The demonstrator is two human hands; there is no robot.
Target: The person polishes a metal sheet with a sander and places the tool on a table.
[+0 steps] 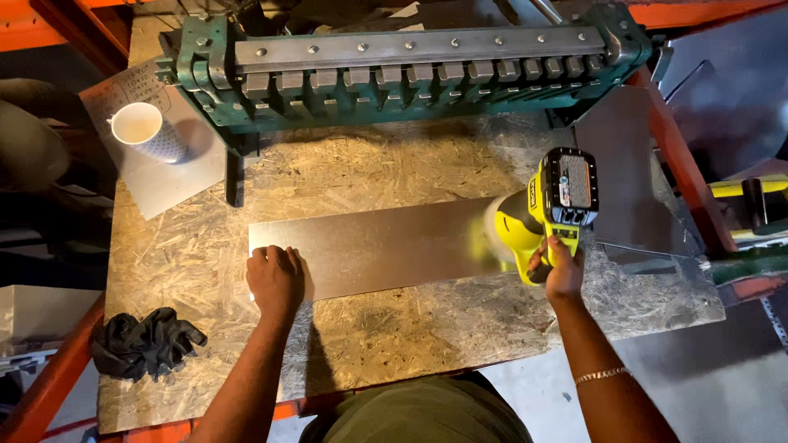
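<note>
Sheet metal strip (386,246): thin, stiff, slippery, sharp-edged. Left hand (275,279) presses flat at its 8 o'clock corner; right hand (562,267) grips cordless drill (550,205) at 3 o'clock.

Smooth dull metal sheet (386,246), rough chipboard bench (394,336)

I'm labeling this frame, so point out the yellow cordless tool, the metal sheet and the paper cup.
yellow cordless tool (548,215), head view, on its body.
metal sheet (386,246), head view, bare middle.
paper cup (139,125), head view, inside its rim.
</note>
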